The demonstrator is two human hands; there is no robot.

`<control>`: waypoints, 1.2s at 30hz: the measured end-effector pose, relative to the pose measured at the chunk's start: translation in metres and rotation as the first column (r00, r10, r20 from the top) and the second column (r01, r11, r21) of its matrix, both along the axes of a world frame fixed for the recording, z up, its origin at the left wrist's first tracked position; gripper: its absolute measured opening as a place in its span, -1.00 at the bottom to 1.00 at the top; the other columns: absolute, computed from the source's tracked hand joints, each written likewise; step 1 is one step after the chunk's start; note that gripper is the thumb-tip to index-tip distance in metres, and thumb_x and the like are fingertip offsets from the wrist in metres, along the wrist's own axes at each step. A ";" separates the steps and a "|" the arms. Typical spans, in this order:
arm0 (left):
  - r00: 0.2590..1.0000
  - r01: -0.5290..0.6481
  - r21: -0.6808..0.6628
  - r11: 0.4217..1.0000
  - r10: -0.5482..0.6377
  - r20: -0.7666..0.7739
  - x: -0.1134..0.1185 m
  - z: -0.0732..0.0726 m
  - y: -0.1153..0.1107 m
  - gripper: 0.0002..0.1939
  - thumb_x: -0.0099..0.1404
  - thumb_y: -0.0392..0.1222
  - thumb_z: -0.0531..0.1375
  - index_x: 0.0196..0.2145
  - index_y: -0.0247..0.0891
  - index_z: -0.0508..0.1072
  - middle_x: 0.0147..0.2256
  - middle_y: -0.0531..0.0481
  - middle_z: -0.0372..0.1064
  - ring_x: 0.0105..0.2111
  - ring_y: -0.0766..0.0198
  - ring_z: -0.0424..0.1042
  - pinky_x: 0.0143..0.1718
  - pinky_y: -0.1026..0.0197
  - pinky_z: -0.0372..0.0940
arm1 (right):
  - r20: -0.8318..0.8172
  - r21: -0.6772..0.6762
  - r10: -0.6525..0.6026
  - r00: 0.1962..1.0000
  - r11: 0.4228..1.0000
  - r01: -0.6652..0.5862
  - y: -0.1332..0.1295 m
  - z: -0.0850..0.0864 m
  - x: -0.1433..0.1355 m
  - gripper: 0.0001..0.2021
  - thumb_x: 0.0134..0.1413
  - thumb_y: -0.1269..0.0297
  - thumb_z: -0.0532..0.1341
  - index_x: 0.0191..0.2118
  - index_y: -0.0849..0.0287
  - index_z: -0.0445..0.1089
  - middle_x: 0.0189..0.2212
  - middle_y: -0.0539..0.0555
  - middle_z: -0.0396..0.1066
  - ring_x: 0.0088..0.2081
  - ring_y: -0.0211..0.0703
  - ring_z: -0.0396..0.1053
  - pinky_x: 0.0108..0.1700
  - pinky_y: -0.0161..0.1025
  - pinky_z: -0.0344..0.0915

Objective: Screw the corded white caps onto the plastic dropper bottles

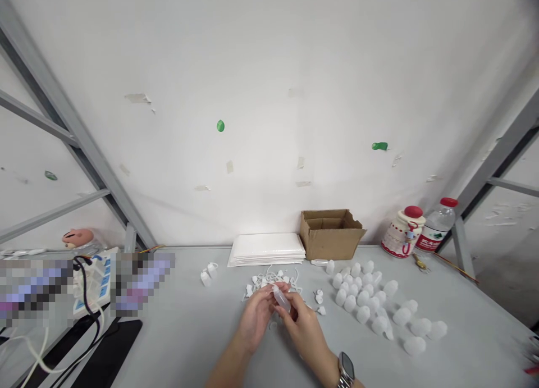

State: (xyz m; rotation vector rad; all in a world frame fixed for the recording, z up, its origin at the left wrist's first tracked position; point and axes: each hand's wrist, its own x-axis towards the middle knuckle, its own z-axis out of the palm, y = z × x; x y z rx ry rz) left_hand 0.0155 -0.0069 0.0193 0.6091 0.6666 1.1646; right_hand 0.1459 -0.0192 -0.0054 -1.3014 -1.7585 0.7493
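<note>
A small translucent bottle (pixel 282 299) with a white top is held between both hands over the grey table. My left hand (pixel 255 315) is curled around its upper left side, near the white top. The thumb and fingers of my right hand (pixel 304 323) grip its lower part from the right. Just behind the hands lies a pile of white caps with loops (pixel 269 277). Several empty-looking translucent bottles (pixel 363 298) are spread to the right. Two capped bottles (pixel 205 278) stand together at the left.
A stack of white packets (pixel 267 247) and an open cardboard box (pixel 332 242) sit against the wall. A red-lidded jar (pixel 402 233) and a water bottle (pixel 435 228) stand at the back right. Cables (pixel 86 298) and a black object (pixel 112 354) lie at the left.
</note>
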 end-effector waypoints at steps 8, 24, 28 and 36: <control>0.999 0.029 0.030 0.999 -0.027 -0.036 0.000 0.002 0.000 -0.75 0.09 -0.23 0.12 -0.31 -0.37 0.51 -0.21 -0.19 0.48 -0.11 0.04 0.35 -0.07 0.13 0.12 | -0.044 -0.019 -0.001 0.999 1.000 0.000 0.000 -0.002 -0.001 -0.77 0.09 0.14 0.10 -0.22 0.18 0.32 -0.52 0.01 0.38 -0.53 -0.18 0.29 -0.45 -0.29 0.19; 0.996 0.035 -0.070 0.997 -0.029 0.086 0.023 0.069 -0.039 -0.77 0.08 -0.25 0.10 -0.36 -0.34 0.52 -0.29 -0.15 0.51 -0.09 0.04 0.37 -0.05 0.11 0.16 | -0.897 -0.232 0.029 0.442 0.819 -0.525 -0.035 0.070 0.003 -0.71 -0.02 0.07 0.24 -0.46 0.24 0.34 -0.73 -0.08 0.31 -0.83 -0.49 0.02 -0.75 -0.43 -0.21; 0.992 0.030 -0.098 0.995 -0.017 0.123 0.022 0.065 -0.044 -0.79 0.09 -0.25 0.11 -0.37 -0.34 0.53 -0.31 -0.15 0.52 -0.08 0.03 0.37 0.05 0.06 0.09 | -0.965 -0.225 -0.074 0.251 0.722 -0.654 -0.040 0.076 0.003 -0.75 -0.02 0.13 0.26 -0.47 0.26 0.38 -0.76 -0.13 0.24 -0.82 -0.56 -0.13 -0.69 -0.42 -0.23; 0.990 0.046 -0.033 0.998 -0.041 0.138 0.017 0.065 -0.053 -0.72 0.19 -0.22 0.04 -0.33 -0.37 0.53 -0.26 -0.15 0.50 -0.04 0.05 0.34 0.09 0.09 0.06 | -0.971 -0.204 -0.215 0.105 0.511 -0.835 -0.041 0.078 0.004 -0.74 -0.11 0.13 0.32 -0.39 0.26 0.46 -0.76 -0.23 0.13 -0.83 -0.63 -0.34 -0.71 -0.49 -0.28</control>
